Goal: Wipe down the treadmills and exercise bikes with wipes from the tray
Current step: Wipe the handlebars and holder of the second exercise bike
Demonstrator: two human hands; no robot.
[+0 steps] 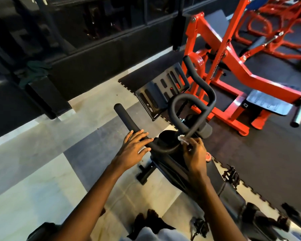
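Head view, right hand [195, 153] pinching wipe [234, 138] against handlebar [193, 105]

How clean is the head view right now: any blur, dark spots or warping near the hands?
Head view: the left hand, right hand, wipe and handlebar are sharp and well lit; the wall at upper left is nearly black; the lower right corner around the bike frame smears into blur; wide-angle bending curves the floor edges toward the borders.

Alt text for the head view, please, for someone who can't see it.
The right hand pinches a white wipe against the handlebar of the exercise bike, while the left hand rests on its left grip. An orange weight machine stands beyond.
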